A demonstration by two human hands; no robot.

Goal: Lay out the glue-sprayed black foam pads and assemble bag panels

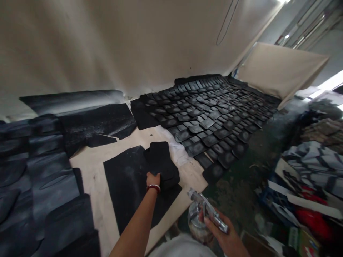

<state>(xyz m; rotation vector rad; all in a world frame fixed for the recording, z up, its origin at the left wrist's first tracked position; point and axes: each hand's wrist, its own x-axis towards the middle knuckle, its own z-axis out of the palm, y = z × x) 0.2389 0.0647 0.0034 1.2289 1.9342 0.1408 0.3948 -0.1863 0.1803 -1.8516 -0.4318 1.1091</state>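
Black pieces [211, 117] are spreading in overlapping rows beyond the dark sheet [125, 185]. On that sheet, the left hand [153, 179] is gripping a cut black piece [163, 160]; the right hand [221, 228] is clasping a spray gun [207, 210], apart from the left.

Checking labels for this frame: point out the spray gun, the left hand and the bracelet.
Spray gun [209, 211]: head view, on its metal body.
Left hand [153, 179]: head view, on the back of the hand.
Bracelet [153, 187]: head view, on its red band.
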